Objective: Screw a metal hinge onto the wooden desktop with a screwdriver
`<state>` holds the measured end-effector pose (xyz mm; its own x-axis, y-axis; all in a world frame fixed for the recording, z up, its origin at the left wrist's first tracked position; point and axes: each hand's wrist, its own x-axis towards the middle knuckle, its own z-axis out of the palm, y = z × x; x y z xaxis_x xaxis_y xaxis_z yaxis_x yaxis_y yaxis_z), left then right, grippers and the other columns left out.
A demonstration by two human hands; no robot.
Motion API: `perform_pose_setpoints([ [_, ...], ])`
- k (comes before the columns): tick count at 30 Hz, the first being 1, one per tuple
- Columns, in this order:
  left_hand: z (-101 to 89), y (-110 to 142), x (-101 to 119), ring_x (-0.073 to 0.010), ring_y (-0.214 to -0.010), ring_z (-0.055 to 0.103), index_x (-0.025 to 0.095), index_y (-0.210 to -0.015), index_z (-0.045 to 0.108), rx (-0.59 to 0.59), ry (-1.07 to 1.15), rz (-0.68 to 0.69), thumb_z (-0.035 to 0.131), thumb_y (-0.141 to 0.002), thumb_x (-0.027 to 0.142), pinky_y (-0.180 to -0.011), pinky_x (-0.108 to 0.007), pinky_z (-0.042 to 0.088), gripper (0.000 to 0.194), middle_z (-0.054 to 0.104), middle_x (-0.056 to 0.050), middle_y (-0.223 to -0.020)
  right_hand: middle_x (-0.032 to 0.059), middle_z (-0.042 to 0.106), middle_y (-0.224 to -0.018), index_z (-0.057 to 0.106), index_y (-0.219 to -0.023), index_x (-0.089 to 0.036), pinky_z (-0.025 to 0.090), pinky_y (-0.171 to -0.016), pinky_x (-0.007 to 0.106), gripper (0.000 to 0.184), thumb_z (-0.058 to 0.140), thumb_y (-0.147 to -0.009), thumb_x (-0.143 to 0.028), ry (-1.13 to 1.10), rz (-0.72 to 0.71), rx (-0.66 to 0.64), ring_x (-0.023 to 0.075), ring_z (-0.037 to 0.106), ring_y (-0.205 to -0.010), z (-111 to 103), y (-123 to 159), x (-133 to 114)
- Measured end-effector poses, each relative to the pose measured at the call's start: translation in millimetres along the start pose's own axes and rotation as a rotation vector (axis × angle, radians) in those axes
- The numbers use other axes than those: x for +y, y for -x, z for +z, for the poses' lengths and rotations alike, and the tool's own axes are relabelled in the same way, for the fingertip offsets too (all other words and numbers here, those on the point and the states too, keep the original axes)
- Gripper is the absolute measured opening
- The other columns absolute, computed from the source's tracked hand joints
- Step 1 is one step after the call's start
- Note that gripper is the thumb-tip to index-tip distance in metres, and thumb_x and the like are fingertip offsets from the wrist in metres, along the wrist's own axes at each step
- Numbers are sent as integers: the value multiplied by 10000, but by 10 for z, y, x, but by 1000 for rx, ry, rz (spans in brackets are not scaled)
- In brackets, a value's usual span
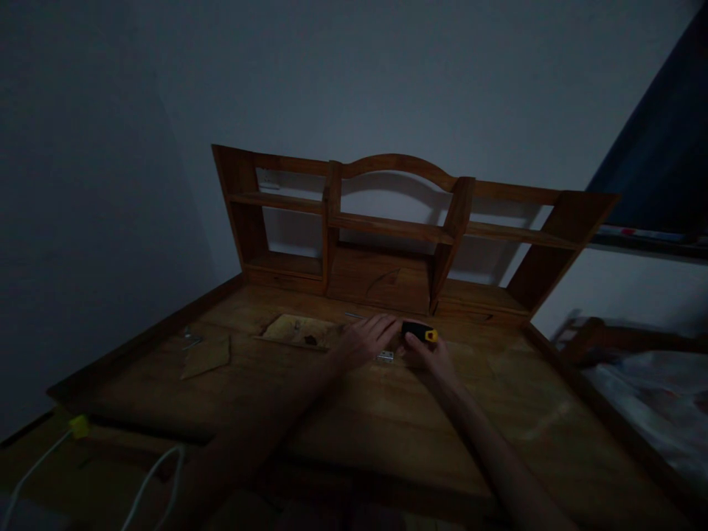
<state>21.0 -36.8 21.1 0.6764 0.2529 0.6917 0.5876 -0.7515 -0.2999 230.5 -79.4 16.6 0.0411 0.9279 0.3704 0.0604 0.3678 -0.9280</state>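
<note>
In my right hand [430,355] is a black-handled tool [418,331] with a yellow end, which looks like a screwdriver handle. The handle points up and to the right, and its working end is hidden. My left hand [369,338] is close beside it over the desk, fingers bent together; what they hold is too dark to make out. A small metal hinge-like piece [386,356] lies on the wooden desktop [332,405] between my hands. Just behind my left hand is a thin metal rod [354,316].
A wooden shelf unit [392,230] stands along the desk's back edge. Left of my hands is a shallow recess [296,330] in the desktop. Farther left lie a flat brown piece [207,356] and small metal parts [192,340]. A white cable [158,472] hangs in front.
</note>
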Motion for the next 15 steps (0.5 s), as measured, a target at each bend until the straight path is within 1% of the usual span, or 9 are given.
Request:
perform_pose_setpoints([
  [1,-13,-16,10,-261,-1307,686,138,-1566,523,22,28,1,441,-1125,187,-1127,-387,553,451,703,-163,-1405,84,831,-989,760,-1045,-238,645,-805,429,421,856,-826,-585,-22,-6,5,264,784,-802,3,-17,-37],
  [3,-13,-36,-20,-269,-1314,680,163,-1598,487,112,102,-45,536,-1118,290,-1188,-436,522,499,701,-152,-1393,63,827,-957,770,-1102,-237,642,-809,396,439,879,-813,-549,-66,-22,23,231,774,-770,-29,-108,-147],
  [6,44,-3,-207,-324,-1346,652,203,-1617,462,299,278,-317,775,-963,559,-1206,-528,508,808,645,-173,-1434,27,796,-832,785,-1130,-220,622,-697,333,436,898,-811,-495,-191,-65,89,187,731,-659,-180,-405,-478],
  [7,75,27,-296,-331,-1316,667,209,-1604,477,336,373,-429,838,-885,616,-1171,-532,532,901,621,-183,-1452,22,789,-826,789,-1104,-217,607,-662,309,418,900,-810,-492,-228,-94,125,175,724,-651,-253,-534,-644],
  [8,109,65,-389,-314,-1238,703,214,-1567,519,338,494,-511,879,-830,636,-1121,-514,564,922,617,-180,-1444,17,785,-823,792,-1061,-214,590,-626,287,398,906,-800,-492,-244,-139,184,161,711,-632,-332,-667,-835],
  [9,147,106,-477,-281,-1132,738,216,-1494,588,300,633,-564,905,-795,639,-1064,-484,592,877,632,-165,-1410,16,789,-850,794,-1035,-214,585,-615,277,382,910,-795,-488,-230,-180,229,151,707,-630,-409,-793,-1044],
  [11,225,188,-614,-213,-956,752,199,-1305,706,102,922,-630,928,-768,615,-951,-413,618,714,692,-124,-1280,23,779,-808,797,-937,-202,576,-601,263,327,911,-797,-475,-134,-212,277,149,702,-631,-535,-987,-1476],
  [14,325,272,-684,-182,-881,728,170,-1131,767,-240,1218,-678,980,-704,546,-857,-331,593,607,756,-63,-1029,15,736,-703,778,-797,-215,532,-569,255,224,887,-838,-406,84,-273,225,136,644,-591,-573,-1056,-2001],
  [15,350,285,-677,-182,-888,720,168,-1098,780,-308,1250,-675,1005,-664,525,-849,-316,579,606,762,-54,-987,6,688,-642,732,-708,-220,533,-584,265,283,861,-868,-414,147,-322,174,133,614,-571,-539,-1023,-2112],
])
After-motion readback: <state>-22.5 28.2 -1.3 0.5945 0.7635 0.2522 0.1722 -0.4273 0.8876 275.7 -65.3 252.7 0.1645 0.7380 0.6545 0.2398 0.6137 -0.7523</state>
